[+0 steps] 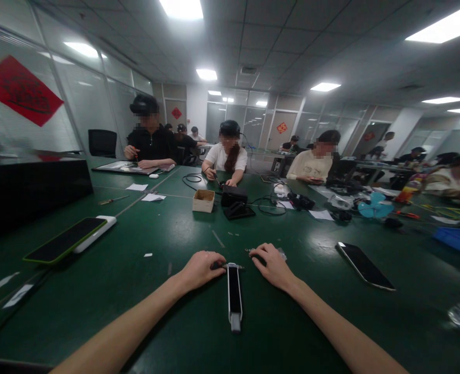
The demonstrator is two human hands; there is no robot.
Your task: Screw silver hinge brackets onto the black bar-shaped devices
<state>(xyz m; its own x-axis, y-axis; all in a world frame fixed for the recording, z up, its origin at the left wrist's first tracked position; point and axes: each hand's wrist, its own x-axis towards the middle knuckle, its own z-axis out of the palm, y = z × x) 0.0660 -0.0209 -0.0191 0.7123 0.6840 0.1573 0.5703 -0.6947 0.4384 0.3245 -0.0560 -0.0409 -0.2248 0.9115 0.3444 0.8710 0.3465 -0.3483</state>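
Observation:
My left hand [204, 269] rests on the green table, its fingers closed round the dark handle of what looks like a small screwdriver [216, 265]. The metal shaft points right, past the top end of a slim white device [235, 296] with a long black face and a grey tip towards me. Right of the device, my right hand [272, 266] is lowered to the table with fingers bent and thumb apart. Its fingertips are beside some tiny metal parts [248, 251], too small to name. A small clear piece, perhaps a bag [282, 254], lies partly behind that hand.
A phone [365, 265] lies to the right, and a green-edged phone [68, 238] rests on a white block at left. Ahead stand a small cardboard box [204, 201] and a black device [235, 200]. Several people sit across the table. A blue basket [458, 240] is far right.

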